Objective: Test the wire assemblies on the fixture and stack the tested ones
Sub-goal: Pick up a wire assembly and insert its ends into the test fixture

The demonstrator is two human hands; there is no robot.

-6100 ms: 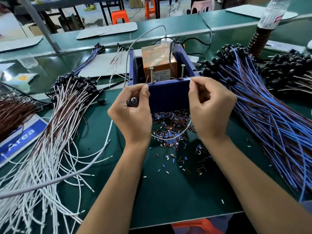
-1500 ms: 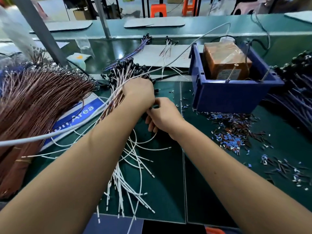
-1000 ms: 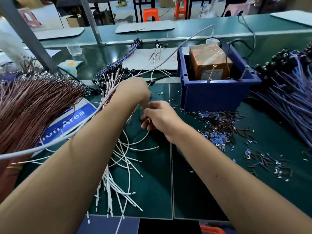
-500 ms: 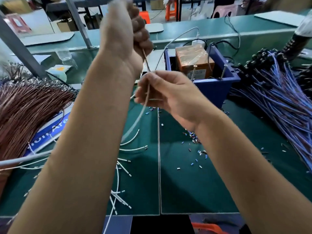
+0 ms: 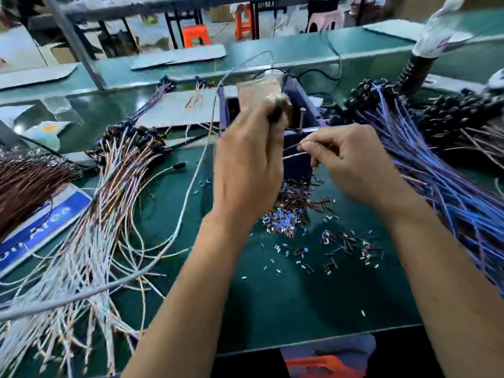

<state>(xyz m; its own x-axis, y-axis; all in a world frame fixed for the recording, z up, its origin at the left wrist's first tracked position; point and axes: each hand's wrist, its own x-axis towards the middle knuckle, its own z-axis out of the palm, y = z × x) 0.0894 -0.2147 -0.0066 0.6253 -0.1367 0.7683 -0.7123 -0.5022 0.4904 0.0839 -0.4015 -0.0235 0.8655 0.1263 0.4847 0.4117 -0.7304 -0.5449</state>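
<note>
Head view: wire assembly (image 5: 293, 151) held just before the blue fixture box (image 5: 296, 162).

Left hand (image 5: 249, 162) closed on the dark connector end, right hand (image 5: 351, 162) pinching the bare leads; wire stretched left to right between them. Upright test pin (image 5: 302, 120) just behind, nearer to right hand. Untested pile (image 5: 109, 203) at left, blue-wired pile (image 5: 436, 175) at right.

Desk (image 5: 286, 309): bin (image 5: 297, 162) at upper centre, box (image 5: 259, 91) inside it. Wire pile (image 5: 103, 214) lower left; second bundle (image 5: 24, 184) at far left edge; third bundle (image 5: 441, 173) at right. Loose scraps (image 5: 294, 216) scattered before the bin, centre frame.
</note>
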